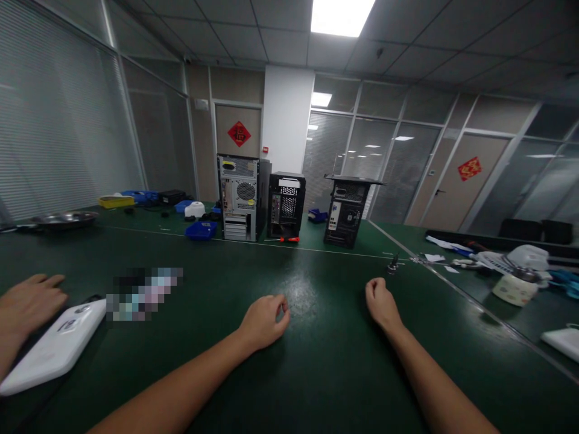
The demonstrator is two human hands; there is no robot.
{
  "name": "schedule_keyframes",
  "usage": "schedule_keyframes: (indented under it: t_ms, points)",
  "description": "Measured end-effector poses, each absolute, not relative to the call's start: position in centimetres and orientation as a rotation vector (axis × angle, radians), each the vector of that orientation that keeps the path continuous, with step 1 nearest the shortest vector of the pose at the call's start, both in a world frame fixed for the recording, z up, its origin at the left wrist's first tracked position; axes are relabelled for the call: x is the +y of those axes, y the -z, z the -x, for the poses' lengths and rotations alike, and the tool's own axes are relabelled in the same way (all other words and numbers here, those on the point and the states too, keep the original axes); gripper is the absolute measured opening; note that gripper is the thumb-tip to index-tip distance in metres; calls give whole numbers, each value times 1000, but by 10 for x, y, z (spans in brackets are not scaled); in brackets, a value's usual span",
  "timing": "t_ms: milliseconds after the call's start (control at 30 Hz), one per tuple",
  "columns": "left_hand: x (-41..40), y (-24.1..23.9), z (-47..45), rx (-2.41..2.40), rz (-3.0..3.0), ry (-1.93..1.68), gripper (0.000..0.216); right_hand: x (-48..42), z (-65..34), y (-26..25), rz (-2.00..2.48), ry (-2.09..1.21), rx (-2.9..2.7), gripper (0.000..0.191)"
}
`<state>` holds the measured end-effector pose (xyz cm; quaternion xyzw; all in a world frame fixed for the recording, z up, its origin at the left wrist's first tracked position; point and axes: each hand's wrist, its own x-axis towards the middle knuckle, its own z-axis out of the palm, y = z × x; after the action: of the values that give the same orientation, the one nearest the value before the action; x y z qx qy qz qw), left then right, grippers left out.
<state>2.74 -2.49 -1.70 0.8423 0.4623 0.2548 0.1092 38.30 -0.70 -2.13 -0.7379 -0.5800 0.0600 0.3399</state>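
My left hand [265, 322] rests on the green table [316, 374], its fingers curled in and the thumb meeting the forefinger; nothing shows in it. Further right, my right hand [382, 304] lies on its side in a loose fist, with nothing visible inside. Just beyond the right hand is a small dark object [392, 264], too small to name. Three computer cases stand across the table: a tall grey and black one [239, 199], a black one [286, 205] and another black one [346, 211] with a flat panel on top. A red-handled screwdriver [289, 239] lies before the middle case.
At left, another person's hand [34, 304] is beside a white device [58, 343] and a blurred-out patch. Blue trays [201, 230], a yellow tray [116, 202] and a metal pan [66, 220] are further back. A cream jar [515, 288] and papers [434, 258] lie right.
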Motion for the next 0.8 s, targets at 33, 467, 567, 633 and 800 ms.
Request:
schedule_keyframes:
  t_ms: [33,467,567,633,800]
  points:
    - [-27,17,-31,1296,-2462,-743,17,-13,-369,16,1844,-143,-1615,28]
    - [-42,21,-47,949,-2472,-620,25,-57,-246,17,1078,165,-2608,9]
    - [-42,22,-49,905,-2465,-592,22,-55,-248,21,1021,200,-2638,9]
    - [-41,21,-50,900,-2459,-589,23,-55,-247,22,1011,201,-2628,10]
    - [-36,20,-47,1019,-2430,-679,26,-48,-255,19,1026,39,-2506,25]
